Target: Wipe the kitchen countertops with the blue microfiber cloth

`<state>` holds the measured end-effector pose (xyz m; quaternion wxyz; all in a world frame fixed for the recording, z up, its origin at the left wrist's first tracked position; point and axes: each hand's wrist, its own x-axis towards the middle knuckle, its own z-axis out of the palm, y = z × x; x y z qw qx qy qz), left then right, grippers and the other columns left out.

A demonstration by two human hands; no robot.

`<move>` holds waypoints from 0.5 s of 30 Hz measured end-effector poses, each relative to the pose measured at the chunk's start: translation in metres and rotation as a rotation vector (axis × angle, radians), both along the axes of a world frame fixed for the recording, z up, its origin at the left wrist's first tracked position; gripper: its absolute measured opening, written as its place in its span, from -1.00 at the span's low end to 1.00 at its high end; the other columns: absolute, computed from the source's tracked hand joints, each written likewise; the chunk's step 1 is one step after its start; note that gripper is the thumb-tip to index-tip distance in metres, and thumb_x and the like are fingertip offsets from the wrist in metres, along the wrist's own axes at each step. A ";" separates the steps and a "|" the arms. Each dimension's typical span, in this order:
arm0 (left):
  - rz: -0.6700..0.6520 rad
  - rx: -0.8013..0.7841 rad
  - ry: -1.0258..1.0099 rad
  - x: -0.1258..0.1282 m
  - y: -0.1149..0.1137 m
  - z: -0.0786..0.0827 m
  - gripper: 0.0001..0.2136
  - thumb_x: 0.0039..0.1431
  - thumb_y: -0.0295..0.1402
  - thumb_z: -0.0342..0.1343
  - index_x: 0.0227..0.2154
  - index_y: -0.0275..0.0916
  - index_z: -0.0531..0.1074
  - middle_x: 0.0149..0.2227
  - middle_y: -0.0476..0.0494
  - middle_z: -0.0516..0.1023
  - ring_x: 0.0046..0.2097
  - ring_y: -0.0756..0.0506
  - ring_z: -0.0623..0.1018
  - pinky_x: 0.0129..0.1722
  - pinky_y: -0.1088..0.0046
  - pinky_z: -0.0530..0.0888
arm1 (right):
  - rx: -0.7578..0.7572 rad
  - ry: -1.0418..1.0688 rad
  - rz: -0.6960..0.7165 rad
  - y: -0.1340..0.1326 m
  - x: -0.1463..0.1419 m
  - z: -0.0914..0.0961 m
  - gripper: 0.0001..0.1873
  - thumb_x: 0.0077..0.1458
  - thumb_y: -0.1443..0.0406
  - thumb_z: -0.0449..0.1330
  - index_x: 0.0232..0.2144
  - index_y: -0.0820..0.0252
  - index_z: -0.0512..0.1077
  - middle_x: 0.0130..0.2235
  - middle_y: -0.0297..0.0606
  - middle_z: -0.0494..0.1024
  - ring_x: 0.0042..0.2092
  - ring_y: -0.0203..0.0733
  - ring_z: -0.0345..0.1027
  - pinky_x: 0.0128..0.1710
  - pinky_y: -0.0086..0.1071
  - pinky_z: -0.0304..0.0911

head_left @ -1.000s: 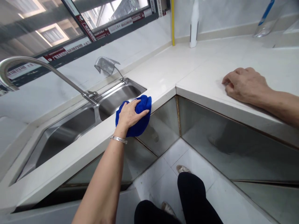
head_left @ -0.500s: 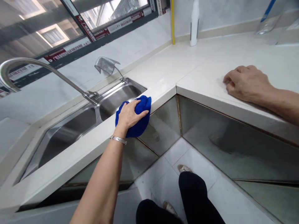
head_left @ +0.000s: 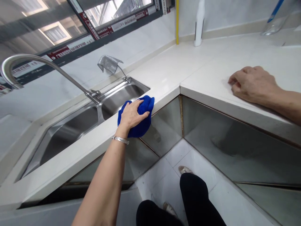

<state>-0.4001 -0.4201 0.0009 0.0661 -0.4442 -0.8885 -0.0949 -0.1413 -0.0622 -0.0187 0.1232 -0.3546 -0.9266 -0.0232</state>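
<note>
My left hand (head_left: 134, 114), with a silver bracelet at the wrist, presses a blue cloth (head_left: 147, 108) onto the front edge of the white countertop (head_left: 162, 97), beside the sink. Its thumb and fingers are partly spread over the cloth, which hangs down over the edge. The double steel sink (head_left: 100, 113) lies just beyond, at the left. On the counter at the right rests my right hand (head_left: 254, 82), its fingers curled in a loose fist, nothing visible in them.
A curved steel faucet (head_left: 58, 70) arches over the left basin. Behind the right basin stands a smaller tap with a silver cover (head_left: 110, 63). A white bottle (head_left: 199, 26) and a yellow pole (head_left: 177, 23) are at the back. Glossy cabinet doors (head_left: 223, 131) lie below.
The whole view has shifted slightly, so things appear a little further right. Both hands keep nearly the same places, the left on the cloth and the right curled on the counter.
</note>
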 end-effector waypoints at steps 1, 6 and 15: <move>-0.005 0.002 -0.005 -0.001 -0.001 0.000 -0.35 0.17 -0.02 0.10 0.28 -0.21 0.28 0.34 -0.15 0.31 0.32 -0.26 0.32 0.46 0.02 0.04 | -0.001 -0.002 0.001 -0.001 0.000 0.001 -0.58 0.14 0.28 -0.04 -0.04 0.20 0.49 0.13 0.07 0.43 0.11 0.28 0.27 -0.01 0.10 0.36; -0.018 0.028 -0.032 -0.004 -0.011 -0.001 -0.35 0.15 0.01 0.12 0.27 -0.14 0.28 0.34 -0.10 0.31 0.35 -0.24 0.30 0.48 -0.02 -0.01 | -0.008 0.027 0.017 0.001 0.001 -0.001 -0.57 0.17 0.27 -0.07 -0.04 0.20 0.49 0.13 0.11 0.42 0.12 0.31 0.25 -0.05 0.12 0.34; 0.008 0.038 -0.031 -0.005 -0.035 0.000 -0.31 0.17 0.12 0.13 0.27 -0.14 0.29 0.32 -0.14 0.34 0.34 -0.27 0.31 0.47 -0.03 -0.01 | -0.016 0.035 0.026 0.003 0.001 -0.003 -0.60 0.16 0.27 -0.05 -0.06 0.20 0.48 0.12 0.09 0.41 0.09 0.27 0.24 -0.06 0.06 0.30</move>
